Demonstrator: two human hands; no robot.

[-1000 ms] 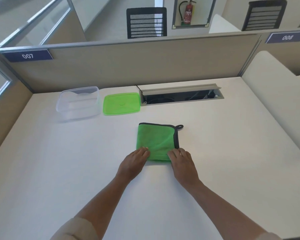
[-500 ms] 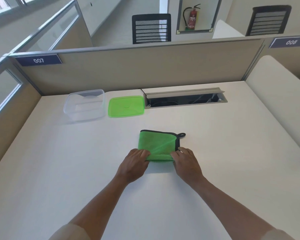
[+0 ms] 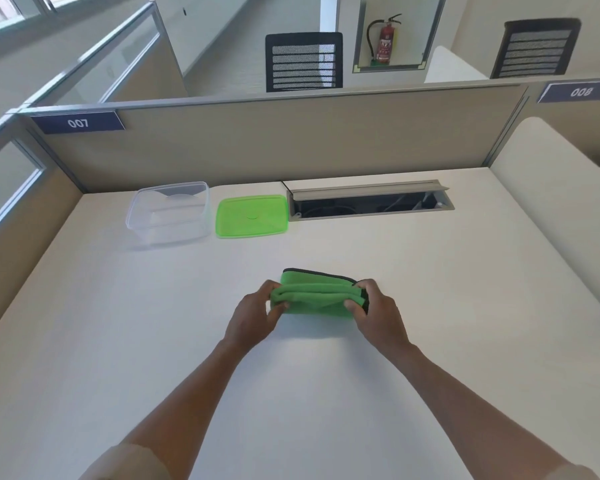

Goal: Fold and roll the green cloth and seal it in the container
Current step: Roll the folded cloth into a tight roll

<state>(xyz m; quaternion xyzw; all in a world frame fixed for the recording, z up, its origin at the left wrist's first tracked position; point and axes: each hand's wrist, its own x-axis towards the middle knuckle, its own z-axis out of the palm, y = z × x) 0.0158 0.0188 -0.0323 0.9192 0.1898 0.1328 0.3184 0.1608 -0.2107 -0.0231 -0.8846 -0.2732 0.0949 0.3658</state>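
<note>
I'm rolling the cloth (image 3: 317,299) away from me, left hand (image 3: 255,315) and right hand (image 3: 378,311) pinching its ends. Next: tighten it, then into the box (image 3: 168,216).

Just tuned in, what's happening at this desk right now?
A person is rolling the green cloth on the white desk. The left hand grips its left end and the right hand its right end, with the near edge turned up and over. The clear container sits empty and open at the back, its green lid flat on the desk beside it. Nothing is packed yet.
</note>
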